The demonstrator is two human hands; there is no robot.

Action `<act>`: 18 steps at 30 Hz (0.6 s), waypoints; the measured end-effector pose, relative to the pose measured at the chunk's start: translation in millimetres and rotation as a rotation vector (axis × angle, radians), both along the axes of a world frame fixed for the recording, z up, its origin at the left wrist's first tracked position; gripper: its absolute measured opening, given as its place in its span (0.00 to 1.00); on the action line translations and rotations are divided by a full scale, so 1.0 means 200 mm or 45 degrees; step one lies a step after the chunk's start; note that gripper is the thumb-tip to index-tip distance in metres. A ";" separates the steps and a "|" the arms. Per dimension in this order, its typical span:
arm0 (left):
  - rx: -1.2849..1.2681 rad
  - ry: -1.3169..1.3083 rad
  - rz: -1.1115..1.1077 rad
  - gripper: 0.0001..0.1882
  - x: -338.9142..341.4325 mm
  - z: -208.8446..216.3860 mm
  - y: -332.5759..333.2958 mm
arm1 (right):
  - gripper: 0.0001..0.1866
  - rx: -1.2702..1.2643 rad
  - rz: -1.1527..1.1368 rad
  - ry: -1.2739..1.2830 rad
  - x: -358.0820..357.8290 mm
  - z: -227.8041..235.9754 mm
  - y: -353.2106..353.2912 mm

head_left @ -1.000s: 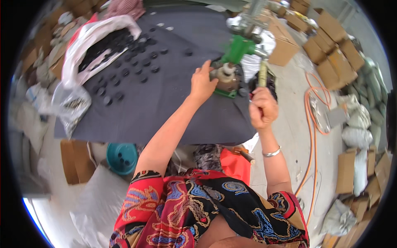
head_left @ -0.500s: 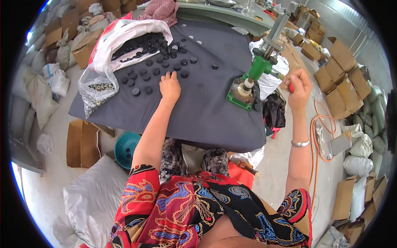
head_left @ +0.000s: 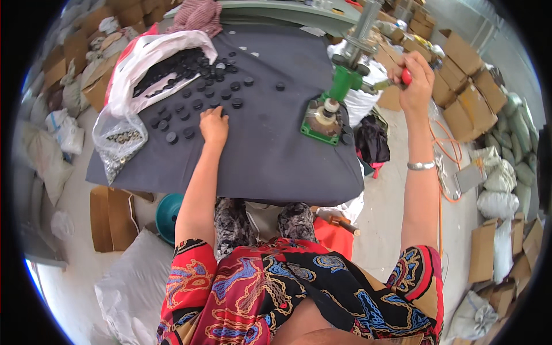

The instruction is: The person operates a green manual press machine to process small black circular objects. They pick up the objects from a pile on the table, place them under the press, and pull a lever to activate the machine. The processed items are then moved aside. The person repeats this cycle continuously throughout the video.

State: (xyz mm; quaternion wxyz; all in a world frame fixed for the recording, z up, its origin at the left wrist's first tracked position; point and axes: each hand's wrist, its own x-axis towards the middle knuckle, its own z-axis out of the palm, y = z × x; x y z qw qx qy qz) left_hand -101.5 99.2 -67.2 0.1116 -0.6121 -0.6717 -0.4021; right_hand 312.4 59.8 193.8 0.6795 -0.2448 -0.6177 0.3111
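On the dark cloth of the table (head_left: 264, 167), my left hand (head_left: 214, 127) has its fingers bent together on a black round cap (head_left: 214, 104). That cap is partly covered by the fingertips. More black caps (head_left: 188, 133) lie scattered around it, several in loose rows. At the right of the table stands a green hand press (head_left: 339, 86) with a round pale part above its base. Its lever ends in a red knob (head_left: 406, 76), and my right hand (head_left: 418, 80) is closed round this knob, out beyond the table's right side.
A white and red sack (head_left: 123, 86) spills black caps at the table's left. Beside it sits a clear bag (head_left: 118, 141) of small metal rings. Below are a teal basin (head_left: 167, 215) and an open carton (head_left: 112, 218). Cartons (head_left: 468, 109) and an orange hose (head_left: 451, 144) lie at right.
My right hand has moved up and away with the red knob, swinging the press lever. My left hand stays at about the same spot among the caps. The whole view has shifted slightly.
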 end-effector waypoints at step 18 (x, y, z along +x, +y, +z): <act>-0.209 -0.369 -0.877 0.35 0.98 0.30 -0.04 | 0.10 -0.053 -0.072 0.019 0.05 0.10 0.09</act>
